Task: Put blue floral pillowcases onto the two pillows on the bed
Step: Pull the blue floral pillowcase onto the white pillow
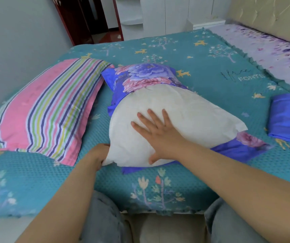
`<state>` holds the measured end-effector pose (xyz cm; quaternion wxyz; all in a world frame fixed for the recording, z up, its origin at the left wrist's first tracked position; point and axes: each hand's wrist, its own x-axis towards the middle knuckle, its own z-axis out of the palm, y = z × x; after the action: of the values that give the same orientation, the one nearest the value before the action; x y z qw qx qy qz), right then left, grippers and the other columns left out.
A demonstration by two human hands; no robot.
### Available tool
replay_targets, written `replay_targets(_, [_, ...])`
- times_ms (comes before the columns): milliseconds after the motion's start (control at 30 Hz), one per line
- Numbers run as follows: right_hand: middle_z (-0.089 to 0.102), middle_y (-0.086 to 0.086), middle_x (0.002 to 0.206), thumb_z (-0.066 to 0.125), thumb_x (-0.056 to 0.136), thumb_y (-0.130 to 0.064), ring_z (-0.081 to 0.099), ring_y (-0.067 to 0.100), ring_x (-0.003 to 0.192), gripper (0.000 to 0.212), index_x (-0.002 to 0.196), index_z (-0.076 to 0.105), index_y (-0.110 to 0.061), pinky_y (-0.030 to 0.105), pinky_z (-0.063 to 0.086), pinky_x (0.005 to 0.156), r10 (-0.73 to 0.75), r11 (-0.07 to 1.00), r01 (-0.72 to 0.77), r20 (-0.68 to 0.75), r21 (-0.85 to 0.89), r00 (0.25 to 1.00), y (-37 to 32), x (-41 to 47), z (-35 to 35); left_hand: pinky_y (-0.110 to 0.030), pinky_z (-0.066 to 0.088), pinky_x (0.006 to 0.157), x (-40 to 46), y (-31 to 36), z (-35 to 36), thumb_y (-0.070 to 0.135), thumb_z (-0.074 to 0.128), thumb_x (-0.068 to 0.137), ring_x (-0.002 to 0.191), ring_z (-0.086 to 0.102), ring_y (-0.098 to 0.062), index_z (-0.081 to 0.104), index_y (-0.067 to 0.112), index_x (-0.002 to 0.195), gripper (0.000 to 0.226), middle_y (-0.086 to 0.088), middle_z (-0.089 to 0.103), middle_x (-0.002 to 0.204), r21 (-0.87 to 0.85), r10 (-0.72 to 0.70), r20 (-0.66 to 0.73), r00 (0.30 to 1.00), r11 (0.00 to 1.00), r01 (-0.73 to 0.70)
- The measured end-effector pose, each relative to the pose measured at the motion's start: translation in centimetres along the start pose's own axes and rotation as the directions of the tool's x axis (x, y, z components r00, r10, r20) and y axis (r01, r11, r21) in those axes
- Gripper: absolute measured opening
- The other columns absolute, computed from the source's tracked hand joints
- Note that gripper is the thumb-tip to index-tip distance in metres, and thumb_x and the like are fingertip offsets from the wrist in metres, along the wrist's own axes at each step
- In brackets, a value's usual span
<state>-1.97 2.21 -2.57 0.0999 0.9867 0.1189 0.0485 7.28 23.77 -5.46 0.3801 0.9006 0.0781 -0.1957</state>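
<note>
Pillow 1 (172, 120), white, lies mid-bed, its far end inside the blue floral pillowcase (146, 76). Right hand (160, 135) presses flat on it, fingers spread; left hand (99, 155) pinches its near corner. Next, likely feed it deeper. Striped pillow (40, 111) and folded blue pillowcase (289, 118) wait on the bed (202, 55).

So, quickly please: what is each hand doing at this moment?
Left hand: closed, gripping the near corner of the white pillow.
Right hand: open, fingers spread, pressing flat on the white pillow.
</note>
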Motion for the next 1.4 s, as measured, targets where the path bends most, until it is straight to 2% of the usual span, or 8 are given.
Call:
replay_targets(133, [0.056, 0.010, 0.119, 0.056, 0.072, -0.018, 0.055, 0.033, 0.106, 0.081, 0.148, 0.027, -0.015, 0.055, 0.037, 0.100, 0.089, 0.985, -0.120, -0.231, -0.123, 0.969, -2.0, 1.1, 1.9, -0.031, 0.051, 0.068, -1.0, 0.1, 1.1, 0.008, 0.062, 0.081, 0.071, 0.057, -0.018, 0.064, 0.004, 0.083, 0.006, -0.010, 0.062, 0.078, -0.023, 0.021, 0.221, 0.975, 1.000, -0.016])
replay_targets(400, [0.055, 0.002, 0.077, 0.041, 0.076, -0.025, 0.053, 0.026, 0.072, 0.055, 0.129, 0.055, -0.027, 0.037, 0.025, 0.066, 0.127, 0.960, -0.240, -0.533, -0.147, 0.837, 1.7, 3.6, -1.1, -0.021, 0.053, 0.070, -3.8, -1.1, 0.0, 0.014, 0.064, 0.088, 0.079, 0.066, -0.006, 0.067, 0.009, 0.098, 0.012, 0.006, 0.070, 0.082, -0.309, 0.316, 0.528, 0.788, 0.936, -0.168])
replay_targets(533, [0.060, 0.001, 0.088, 0.058, 0.074, -0.037, 0.056, 0.025, 0.078, 0.067, 0.139, 0.042, -0.033, 0.036, 0.034, 0.070, 0.119, 0.956, -0.186, -0.278, -0.228, 0.953, 1.1, 2.6, 1.1, -0.020, 0.051, 0.075, -5.0, -4.5, -5.0, 0.045, 0.080, 0.068, 0.080, 0.065, -0.003, 0.076, 0.021, 0.087, 0.031, 0.008, 0.071, 0.086, -0.432, 0.474, 0.705, 0.528, 0.877, -0.211])
replay_targets(633, [0.057, 0.002, 0.113, 0.058, 0.079, -0.037, 0.055, 0.025, 0.101, 0.075, 0.146, 0.023, -0.038, 0.039, 0.035, 0.085, 0.173, 0.984, -0.174, -0.008, -0.026, 0.985, -1.8, 2.4, 1.8, -0.024, 0.048, 0.082, -4.0, -6.9, -6.0, 0.044, 0.075, 0.074, 0.081, 0.061, 0.000, 0.076, 0.027, 0.083, 0.019, 0.013, 0.070, 0.084, -0.085, 0.349, 0.749, 0.563, 0.893, -0.441])
replay_targets(900, [0.048, 0.005, 0.131, 0.052, 0.082, -0.034, 0.046, 0.025, 0.119, 0.074, 0.146, 0.016, -0.038, 0.040, 0.032, 0.094, 0.130, 0.986, -0.139, 0.102, 0.094, 0.986, -2.2, 2.7, -0.4, -0.033, 0.050, 0.069, -2.6, 0.1, -6.2, 0.050, 0.045, 0.093, 0.068, 0.064, -0.017, 0.059, 0.012, 0.069, 0.047, -0.001, 0.067, 0.072, 0.155, 0.390, 0.131, 0.911, 0.900, -0.408])
replay_targets(1000, [0.042, 0.007, 0.136, 0.058, 0.082, -0.049, 0.041, 0.026, 0.127, 0.071, 0.144, 0.025, -0.043, 0.036, 0.031, 0.102, -0.005, 0.948, -0.081, 0.268, 0.307, 0.963, -0.3, 3.3, -3.2, -0.031, 0.043, 0.064, -1.3, 4.4, -4.4, 0.043, 0.048, 0.093, 0.072, 0.059, -0.022, 0.056, 0.017, 0.072, 0.034, 0.002, 0.063, 0.074, 0.233, 0.545, -0.204, 0.813, 0.834, -0.500])
replay_targets(1133, [0.027, -0.003, 0.148, 0.048, 0.083, -0.064, 0.018, 0.021, 0.141, 0.058, 0.138, 0.036, -0.047, 0.048, 0.009, 0.116, 0.395, 0.864, -0.280, -0.220, 0.418, 0.892, 5.6, 5.2, -5.4, -0.033, 0.047, 0.083, 1.0, 8.5, -0.7, 0.030, 0.051, 0.092, 0.096, 0.060, -0.022, 0.064, 0.021, 0.096, 0.017, -0.002, 0.065, 0.104, 0.297, 0.666, -0.239, 0.706, 0.743, -0.600])
replay_targets(1400, [-0.011, -0.005, 0.159, 0.021, 0.073, -0.088, -0.002, 0.030, 0.145, 0.084, 0.144, -0.003, -0.050, 0.063, 0.006, 0.109, 0.326, 0.854, -0.437, 0.366, 0.281, 0.872, 6.3, 5.5, 3.5, -0.036, 0.043, 0.095, 7.6, 14.3, 2.6, 0.029, 0.047, 0.092, 0.118, 0.049, -0.028, 0.055, 0.021, 0.128, 0.037, -0.007, 0.054, 0.123, 0.555, 0.753, -0.108, 0.649, 0.587, -0.589])
